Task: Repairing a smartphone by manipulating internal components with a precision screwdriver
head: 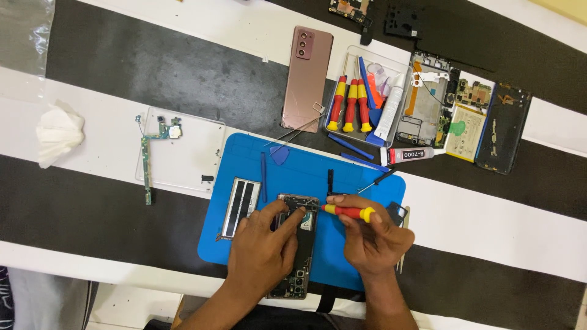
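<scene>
Item: opened phone frame (299, 244), under our left hand (263, 250), on the blue mat (361, 183). Our left fingers curl over the frame and press it down. Item: red and yellow screwdriver (345, 211), pinched in our right hand (373, 238), lying level, tip at the frame's upper end beside our left fingertips. Item: detached panel (240, 208), just outside our left hand. Item: tray of tools (367, 98), well beyond our right hand.

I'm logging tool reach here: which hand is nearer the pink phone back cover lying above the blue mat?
Left. The left hand lies almost straight below the back cover, on the opened phone; the right hand sits farther right, holding the screwdriver.
</scene>
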